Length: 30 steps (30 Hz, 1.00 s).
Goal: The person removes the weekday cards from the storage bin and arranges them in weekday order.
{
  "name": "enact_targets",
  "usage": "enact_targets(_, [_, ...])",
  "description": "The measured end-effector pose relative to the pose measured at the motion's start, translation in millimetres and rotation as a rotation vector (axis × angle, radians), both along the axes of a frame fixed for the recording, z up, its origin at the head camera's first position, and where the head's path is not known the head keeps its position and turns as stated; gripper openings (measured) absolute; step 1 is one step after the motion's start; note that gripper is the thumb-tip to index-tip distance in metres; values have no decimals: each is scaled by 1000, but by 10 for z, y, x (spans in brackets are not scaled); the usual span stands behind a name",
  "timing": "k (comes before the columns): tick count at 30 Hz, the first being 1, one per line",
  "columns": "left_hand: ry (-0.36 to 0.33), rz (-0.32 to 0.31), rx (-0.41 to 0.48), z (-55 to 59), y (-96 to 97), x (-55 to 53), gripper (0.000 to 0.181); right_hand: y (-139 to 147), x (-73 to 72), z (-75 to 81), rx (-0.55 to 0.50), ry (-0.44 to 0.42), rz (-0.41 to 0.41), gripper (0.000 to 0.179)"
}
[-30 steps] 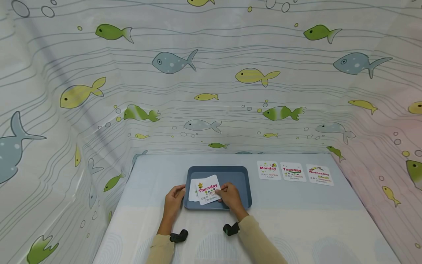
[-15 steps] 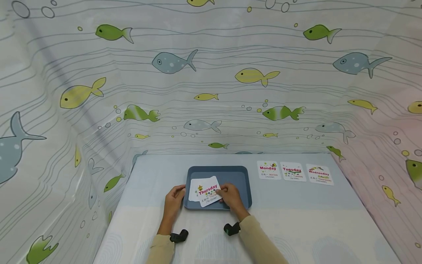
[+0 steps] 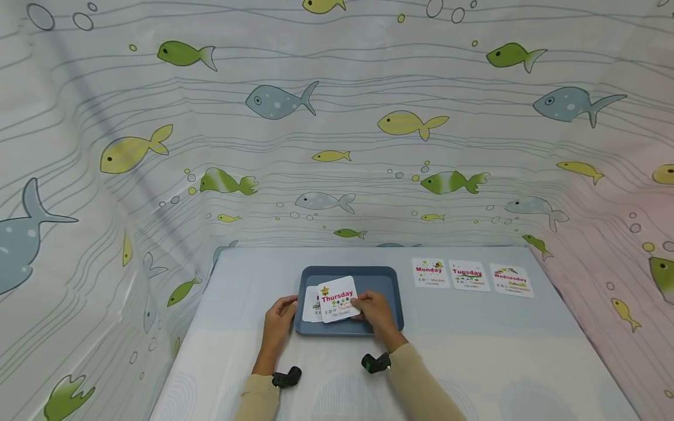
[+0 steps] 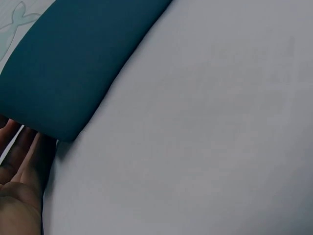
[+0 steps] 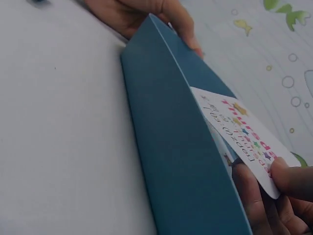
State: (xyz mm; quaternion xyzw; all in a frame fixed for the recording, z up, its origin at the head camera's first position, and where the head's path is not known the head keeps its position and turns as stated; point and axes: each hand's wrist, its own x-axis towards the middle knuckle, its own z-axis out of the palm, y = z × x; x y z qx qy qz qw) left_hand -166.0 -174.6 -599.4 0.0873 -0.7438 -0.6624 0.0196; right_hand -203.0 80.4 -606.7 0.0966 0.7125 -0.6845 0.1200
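– Holding anything?
– Yes. My right hand pinches the Thursday card at its right edge, thumb above, fingers beneath, that grip closed to the card's thickness. It tilts over the tray, left of centre, overlapping another card.
– What just changed?
– I've drawn it away from the near rim and turned it straighter, baring more of the card underneath; I judge it's coming free.
– Your left hand?
– Touching the tray's left rim; whether it pinches, I can't tell.
– Anything in the way?
– The tray's right wall stands between mine and the Monday card, Tuesday card and Wednesday card, lined up far right on the worktop.
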Motion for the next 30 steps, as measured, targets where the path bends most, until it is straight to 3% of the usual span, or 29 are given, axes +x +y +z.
enact_targets(2, [-2, -1, 0, -4, 4, -4, 34, 37, -1, 23, -11, -9, -3, 20])
enact_targets(9, [25, 58, -20, -378, -19, -133, 31, 216, 39, 190, -34, -9, 5, 23])
enact_targets(20, [16, 64, -16, -403, -54, -132, 32, 462, 148, 360, -92, 7, -23, 22])
enact_targets(30, [0, 24, 20, -384, -69, -161, 34, 843, 280, 376, -106, -11, -135, 24])
